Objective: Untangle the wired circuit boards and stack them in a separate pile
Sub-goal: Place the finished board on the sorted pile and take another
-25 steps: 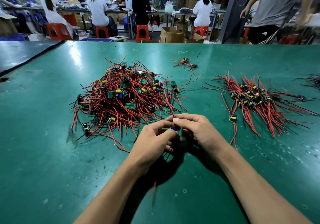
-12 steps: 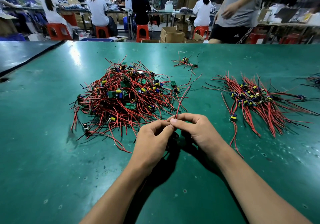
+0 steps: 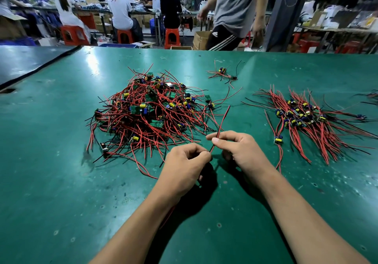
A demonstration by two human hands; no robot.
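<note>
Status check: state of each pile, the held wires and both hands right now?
Tangled pile: heaped, wires knotted together.
Sorted pile: spread flat, wires roughly parallel.
Held wires: red-black pair, sticking up from the fingers.
Left hand: pinches the wires' lower end.
Right hand: pinches the wires higher up.

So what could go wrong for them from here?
The red wire pair pinched by the left hand and right hand ends close to strands of the tangled pile, so it might snag them. A stray board beside the sorted pile trails wires near the right wrist, which could drag it away.
</note>
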